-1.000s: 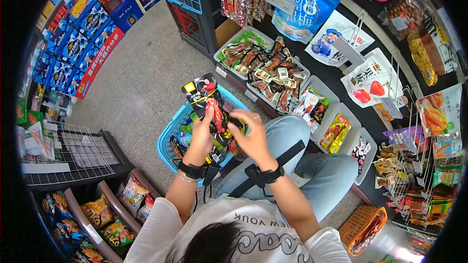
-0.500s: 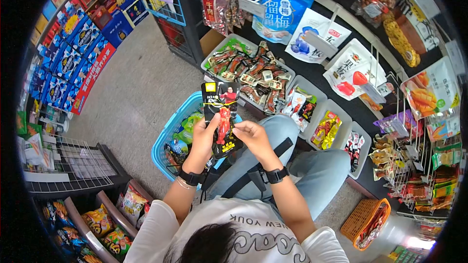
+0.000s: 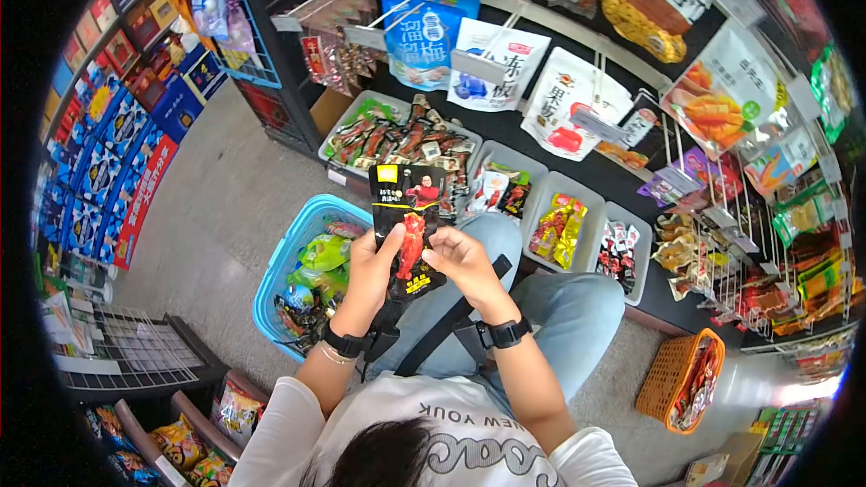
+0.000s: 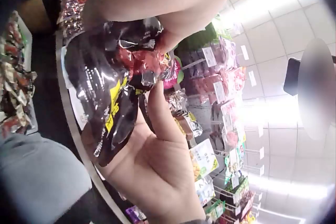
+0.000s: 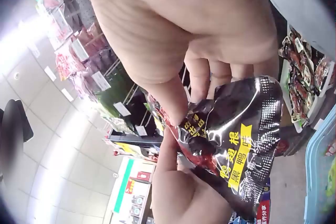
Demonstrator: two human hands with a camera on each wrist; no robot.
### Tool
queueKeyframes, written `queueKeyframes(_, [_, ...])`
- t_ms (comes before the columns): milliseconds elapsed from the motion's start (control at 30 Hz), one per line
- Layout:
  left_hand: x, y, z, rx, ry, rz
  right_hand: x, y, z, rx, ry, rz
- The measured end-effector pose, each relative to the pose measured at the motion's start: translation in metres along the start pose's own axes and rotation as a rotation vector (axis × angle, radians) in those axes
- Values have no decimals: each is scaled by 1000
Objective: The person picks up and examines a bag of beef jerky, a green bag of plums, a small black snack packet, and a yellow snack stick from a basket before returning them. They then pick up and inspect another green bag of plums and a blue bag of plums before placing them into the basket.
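A black snack packet [image 3: 424, 194] printed with a red duck wing and yellow lettering is held over the lap in the head view, its printed front up. My left hand [image 3: 367, 272] grips its left edge, thumb across the front. On the opposite edge, my right hand [image 3: 466, 266] pinches it between thumb and fingers. The left wrist view shows the packet [image 4: 97, 85] creased and shiny between both hands. Seen from the right wrist, the packet's lower part [image 5: 241, 124] catches light, with the right thumb pressed on its printed side.
A blue basket [image 3: 268, 293] holding green and dark packets stands on the floor left of the knees. Grey bins [image 3: 519, 162] of small wrapped snacks line the shelf ahead, beneath hanging bags [image 3: 496, 68]. An orange basket [image 3: 663, 388] sits at right, and a wire rack [image 3: 135, 347] at left.
The packet, tilted and partly bunched a second ago, now lies flatter with its front showing. Both hands keep hold of it. The head view has swung right, so shelf and blue basket appear further left.
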State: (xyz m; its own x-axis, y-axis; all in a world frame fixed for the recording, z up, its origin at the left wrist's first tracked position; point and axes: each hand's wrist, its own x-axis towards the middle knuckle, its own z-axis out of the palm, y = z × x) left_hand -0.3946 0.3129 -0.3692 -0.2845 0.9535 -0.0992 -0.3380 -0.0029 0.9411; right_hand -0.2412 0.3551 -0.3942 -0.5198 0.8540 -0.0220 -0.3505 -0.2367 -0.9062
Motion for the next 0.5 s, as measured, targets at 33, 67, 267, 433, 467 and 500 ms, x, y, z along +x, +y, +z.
queueKeyframes(33, [-1,-2,5,-1,-8,10,-4,-3,-3,-12,11,-10])
queueKeyframes(67, [-2,-3,10,-3,-16,21,-6,-6,-5,-24,22,-20])
queueKeyframes(267, [1,-9,32,-19,-56,58,-20,-17,-16,-190,143,-142])
queueKeyframes(433, [11,-12,39,10,-107,72,-22,-21,-16,-257,267,-207])
queueKeyframes(467, [14,-17,38,25,-112,88,-22,-18,-18,-275,294,-217])
queueKeyframes(500, [16,-19,37,40,-115,106,-20,-15,-19,-294,318,-227])
